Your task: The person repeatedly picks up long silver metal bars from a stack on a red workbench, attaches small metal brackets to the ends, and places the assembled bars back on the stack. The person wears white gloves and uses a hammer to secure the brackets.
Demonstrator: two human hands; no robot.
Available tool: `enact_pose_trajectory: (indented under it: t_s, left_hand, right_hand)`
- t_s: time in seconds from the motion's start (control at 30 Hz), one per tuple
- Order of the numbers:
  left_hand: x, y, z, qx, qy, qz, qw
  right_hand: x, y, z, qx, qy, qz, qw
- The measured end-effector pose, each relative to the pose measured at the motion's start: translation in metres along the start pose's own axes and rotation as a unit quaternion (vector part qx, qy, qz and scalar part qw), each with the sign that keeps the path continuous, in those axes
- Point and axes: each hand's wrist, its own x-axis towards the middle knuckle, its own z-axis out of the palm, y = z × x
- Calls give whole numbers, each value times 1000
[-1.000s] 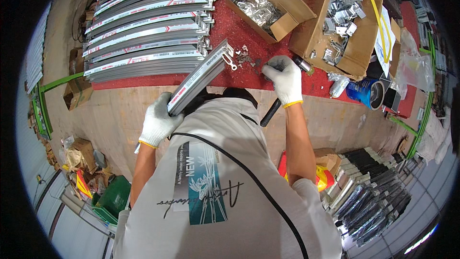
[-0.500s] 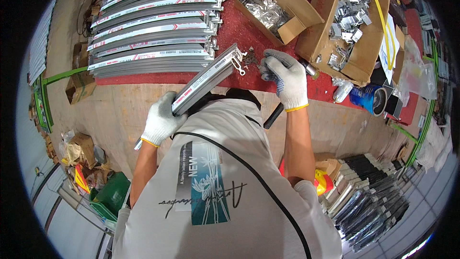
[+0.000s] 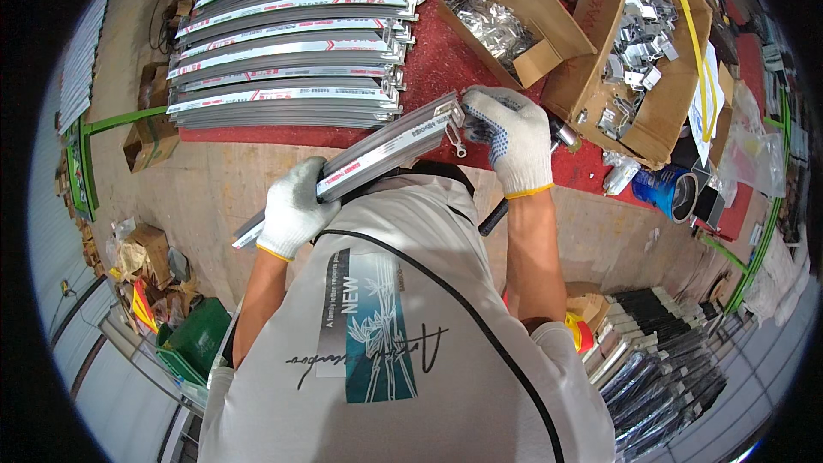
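Observation:
My gloved left hand is wrapped round a long grey metal profile with a white and red label strip. The profile slants up to the right in front of my body. A small metal clip with a ringed end hangs from its far end. My gloved right hand is closed at that end, its fingers curled against the tip; what they pinch is hidden. Beneath the right hand and wrist lies a tool with a black handle, partly covered, its handle past the table edge.
Several labelled metal profiles lie in rows on the red table. At the right stand a cardboard box of small shiny parts and a larger box of metal brackets. A blue can lies near the table's front edge.
The profile has swung to a flatter slant, its far end shifting right. My right hand, apart from it before, now meets that end.

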Motion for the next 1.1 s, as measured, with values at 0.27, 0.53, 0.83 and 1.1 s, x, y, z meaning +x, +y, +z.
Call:
enact_pose_trajectory:
  t_s: [0.27,0.53,0.83,1.1]
  left_hand:
    - [4,3,-3,21,28,36,999]
    - [6,4,-4,18,13,25,999]
    - [5,3,-7,47,0,11,999]
    - [7,8,-18,3,-16,-8,1000]
  right_hand:
    - [2,8,0,24,-18,10,999]
    - [4,15,1,68,-4,20,997]
    - [-1,12,1,-221,-2,-104,970]
    - [3,2,3,-130,-69,-32,989]
